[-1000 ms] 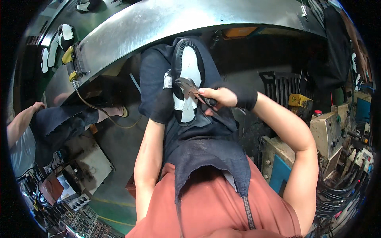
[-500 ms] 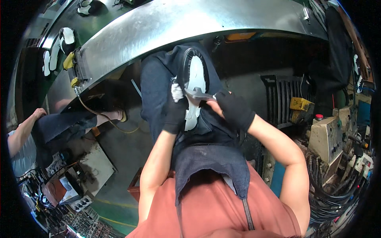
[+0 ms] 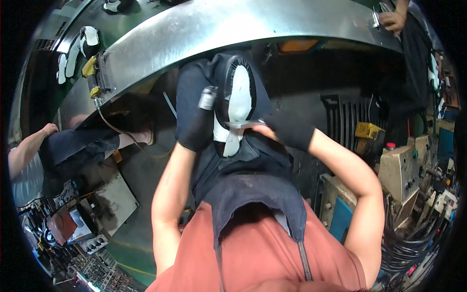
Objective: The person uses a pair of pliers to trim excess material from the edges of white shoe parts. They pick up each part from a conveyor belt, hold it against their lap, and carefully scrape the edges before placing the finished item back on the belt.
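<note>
A black-and-white shoe [image 3: 241,92] lies bottom up on my lap, its toe pointing away from me. The pale sole side shows inside a gathered dark edge. My left hand [image 3: 198,124], in a black glove with white wrapping on a finger, grips its left side; the fingers beneath are hidden. From the right, my gloved right hand [image 3: 282,129] is closed around a grey metal hand tool [image 3: 242,125]. This tool crosses the shoe near its heel half and is blurred, so its exact kind does not show.
A curved metal bench [image 3: 194,31] spans the far side, with a yellow-handled tool [image 3: 90,66] on a hose at its left. Shoe parts [image 3: 73,56] lie beyond. Another person's hand [image 3: 393,21] is at the far right; someone sits left. A control box [image 3: 400,163] stands right.
The tool has shifted slightly toward me over the shoe and turned. My left hand has moved a little left and its wrapped finger points farther away. Another person's hand has appeared at the far right.
</note>
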The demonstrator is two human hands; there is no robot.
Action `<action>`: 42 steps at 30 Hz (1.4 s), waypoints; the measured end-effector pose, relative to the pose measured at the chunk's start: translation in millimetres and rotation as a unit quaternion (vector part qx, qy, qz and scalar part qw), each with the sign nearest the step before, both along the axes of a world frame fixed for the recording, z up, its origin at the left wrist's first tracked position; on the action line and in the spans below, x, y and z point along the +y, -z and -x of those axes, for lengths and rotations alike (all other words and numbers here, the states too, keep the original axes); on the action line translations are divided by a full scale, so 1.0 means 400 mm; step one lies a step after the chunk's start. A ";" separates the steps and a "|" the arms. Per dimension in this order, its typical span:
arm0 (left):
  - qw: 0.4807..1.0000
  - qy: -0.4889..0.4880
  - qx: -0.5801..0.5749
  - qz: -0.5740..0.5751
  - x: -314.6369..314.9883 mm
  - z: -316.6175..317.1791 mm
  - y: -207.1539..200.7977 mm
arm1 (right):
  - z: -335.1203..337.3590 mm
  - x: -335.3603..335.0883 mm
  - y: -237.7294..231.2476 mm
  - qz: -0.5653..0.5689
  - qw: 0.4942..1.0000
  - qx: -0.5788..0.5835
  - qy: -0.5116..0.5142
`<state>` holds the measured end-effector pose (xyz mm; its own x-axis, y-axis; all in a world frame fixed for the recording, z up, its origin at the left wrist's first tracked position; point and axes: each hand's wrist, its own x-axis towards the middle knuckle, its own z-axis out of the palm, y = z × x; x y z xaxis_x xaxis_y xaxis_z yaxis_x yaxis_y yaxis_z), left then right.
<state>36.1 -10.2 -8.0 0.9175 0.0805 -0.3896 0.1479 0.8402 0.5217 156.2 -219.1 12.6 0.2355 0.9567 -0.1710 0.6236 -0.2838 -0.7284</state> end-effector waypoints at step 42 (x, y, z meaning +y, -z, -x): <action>0.458 -0.094 0.034 -0.883 -0.024 -1.424 0.048 | -0.179 0.134 0.261 0.057 0.729 0.487 0.478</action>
<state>605.8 -19.8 -27.0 0.8208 0.3996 0.4083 0.2252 -0.8831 0.4115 228.0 -165.5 -91.9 0.4984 0.4020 -0.7681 -0.6953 -0.3439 -0.6311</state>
